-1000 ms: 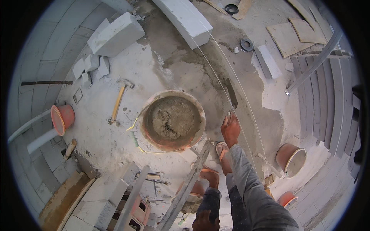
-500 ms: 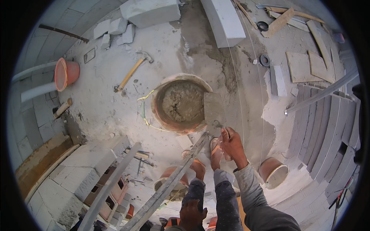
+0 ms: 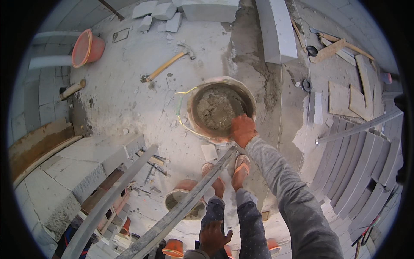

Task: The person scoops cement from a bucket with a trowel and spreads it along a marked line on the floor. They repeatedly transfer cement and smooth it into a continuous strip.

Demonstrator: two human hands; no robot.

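Observation:
A round orange bucket (image 3: 196, 129) of grey, wet mortar (image 3: 212, 108) stands on the floor in front of my feet. My right hand (image 3: 244, 130) reaches over its near right rim, closed round the handle of a trowel. The trowel's flat blade (image 3: 237, 106) dips into the right side of the mortar; its lower edge is hidden there. My left hand (image 3: 213, 238) rests on my left thigh with its fingers apart, holding nothing. The bucket's yellow wire handle with a green grip (image 3: 179, 105) hangs down at its left side.
A claw hammer (image 3: 168, 64) lies beyond the bucket. A long metal bar (image 3: 181, 203) slants past my left leg. Large pale blocks (image 3: 276, 32) stand at the far side, with taut strings alongside. Stacked slabs (image 3: 345, 168) fill the right; another bucket (image 3: 185, 200) stands near my left foot.
My right hand has moved left and forward to the bucket. The trowel, earlier over the floor beside the right rim, is now in the mortar. The whole view has shifted.

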